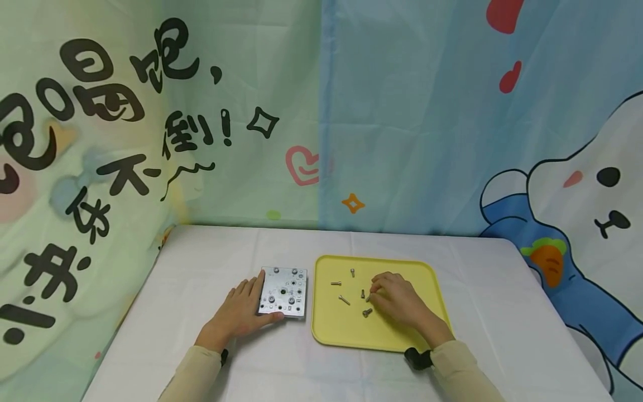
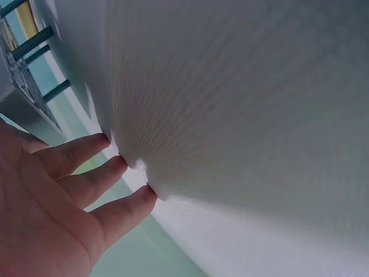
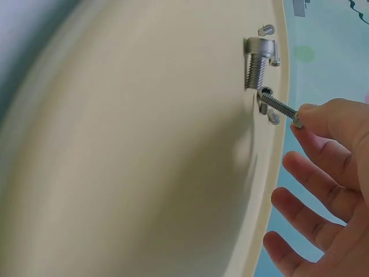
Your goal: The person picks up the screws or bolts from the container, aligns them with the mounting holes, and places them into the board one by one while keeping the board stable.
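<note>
In the head view my left hand [image 1: 243, 312] lies at a square silver metal block [image 1: 277, 283] with screws and holes in its top face. Its index finger runs along the block's left side and its thumb touches the near edge. The left wrist view shows three fairly straight fingers [image 2: 92, 179] touching the white cloth, and threaded shafts [image 2: 34, 43] standing out from the block. Over the yellow tray [image 1: 331, 329], my right hand [image 1: 399, 300] pinches a screw [image 3: 278, 106] between thumb and index finger. The other right fingers are spread, loosely bent.
Several loose screws lie on the tray, among them a thicker socket-head screw [image 3: 256, 63] and a thin screw [image 1: 344, 300] farther left. The tray has a raised rim. White cloth [image 1: 251, 368] covers the table. Printed curtains [image 1: 402, 111] hang behind it.
</note>
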`<state>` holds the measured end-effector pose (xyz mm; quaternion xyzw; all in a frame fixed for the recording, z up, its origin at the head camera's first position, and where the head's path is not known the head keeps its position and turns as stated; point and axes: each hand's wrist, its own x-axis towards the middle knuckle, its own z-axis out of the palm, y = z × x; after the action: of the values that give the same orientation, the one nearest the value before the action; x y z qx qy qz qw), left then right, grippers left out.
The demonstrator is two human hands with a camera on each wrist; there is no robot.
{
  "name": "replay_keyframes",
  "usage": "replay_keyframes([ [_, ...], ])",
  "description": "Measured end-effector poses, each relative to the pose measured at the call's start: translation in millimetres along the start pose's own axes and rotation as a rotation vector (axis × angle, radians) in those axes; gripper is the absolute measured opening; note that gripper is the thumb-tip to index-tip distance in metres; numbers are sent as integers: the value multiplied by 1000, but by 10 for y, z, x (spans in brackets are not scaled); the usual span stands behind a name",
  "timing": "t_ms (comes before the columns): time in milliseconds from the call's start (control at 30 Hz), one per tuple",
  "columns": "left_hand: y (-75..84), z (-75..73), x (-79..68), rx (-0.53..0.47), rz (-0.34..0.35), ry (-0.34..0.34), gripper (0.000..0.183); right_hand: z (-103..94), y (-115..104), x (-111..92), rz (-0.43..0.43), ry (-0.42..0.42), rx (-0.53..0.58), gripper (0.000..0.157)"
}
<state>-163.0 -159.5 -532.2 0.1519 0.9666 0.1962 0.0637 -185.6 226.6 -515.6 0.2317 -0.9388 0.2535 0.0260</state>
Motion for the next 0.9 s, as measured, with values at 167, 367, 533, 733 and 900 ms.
replay_keyframes([
  [167,-14,16,9,2,-3,-4,117,-16,-85,48,-63,37,-44,5],
  [367,-18,12,10,7,-9,-13,116,-46,-213,135,-126,53,-72,8],
  [533,-20,10,18,4,-10,-14,117,-56,-331,218,-160,48,-79,8],
  [733,-20,13,22,7,4,8,116,-59,-502,322,-202,27,-99,8],
  [900,-20,13,18,7,2,6,116,-14,-645,421,-244,17,-139,8],
])
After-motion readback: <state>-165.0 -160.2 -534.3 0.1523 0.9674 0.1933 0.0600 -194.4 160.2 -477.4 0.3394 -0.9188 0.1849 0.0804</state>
